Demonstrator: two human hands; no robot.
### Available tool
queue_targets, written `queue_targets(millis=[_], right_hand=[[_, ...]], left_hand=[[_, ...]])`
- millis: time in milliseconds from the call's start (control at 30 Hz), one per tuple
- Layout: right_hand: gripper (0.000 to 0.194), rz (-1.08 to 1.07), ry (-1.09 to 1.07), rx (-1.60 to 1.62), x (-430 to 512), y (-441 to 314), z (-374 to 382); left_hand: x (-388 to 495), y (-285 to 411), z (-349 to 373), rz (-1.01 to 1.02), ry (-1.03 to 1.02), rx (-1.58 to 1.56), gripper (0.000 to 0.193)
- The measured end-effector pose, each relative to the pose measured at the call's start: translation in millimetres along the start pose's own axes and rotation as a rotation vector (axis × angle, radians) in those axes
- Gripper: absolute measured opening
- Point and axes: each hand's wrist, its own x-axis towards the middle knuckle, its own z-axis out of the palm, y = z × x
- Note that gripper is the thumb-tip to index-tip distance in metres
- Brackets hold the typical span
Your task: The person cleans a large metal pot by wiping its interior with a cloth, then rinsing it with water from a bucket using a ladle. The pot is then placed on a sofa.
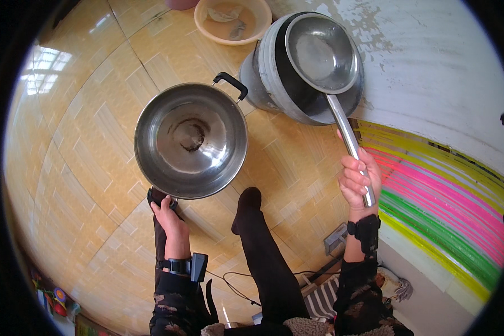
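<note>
My left hand (167, 216) grips the lower black handle of a two-handled steel wok (155, 138), which has a dark ring-shaped stain on its inner bottom. In my right hand (358, 176) is the metal handle of a large steel ladle (319, 54). The ladle's bowl is over the mouth of a large grey bucket (269, 80) with a dark inside, to the right of the wok. Whether the ladle holds liquid I cannot tell.
A pale basin (199, 25) with murky liquid and cloth stands beyond the bucket. Peeling white wall (441, 63) and coloured strands (437, 185) are on the right. A cable (235, 290) crosses the tiled floor near my leg.
</note>
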Motion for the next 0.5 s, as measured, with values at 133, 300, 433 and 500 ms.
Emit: queue_targets(millis=[133, 300, 433, 500], right_hand=[[0.052, 0.029, 0.006, -0.102, -22.4, 8.8, 4.8], [0.054, 0.093, 0.065, -0.26, -51.6, 31.3, -0.1], [0.057, 0.201, 0.186, -0.32, -67.1, 57.0, -10.4], [0.059, 0.256, 0.206, -0.337, -69.9, 69.7, -14.8]], left_hand=[[-0.1, 0.7, 0.8, -0.005, 0.034, -0.002, 0.067], [-0.5, 1.0, 1.7, 0.042, 0.018, -0.04, 0.038], [0.1, -1.0, -0.1, -0.03, 0.053, -0.042, 0.075], [2.8, -2.2, -1.1, -0.023, 0.066, -0.004, 0.076]])
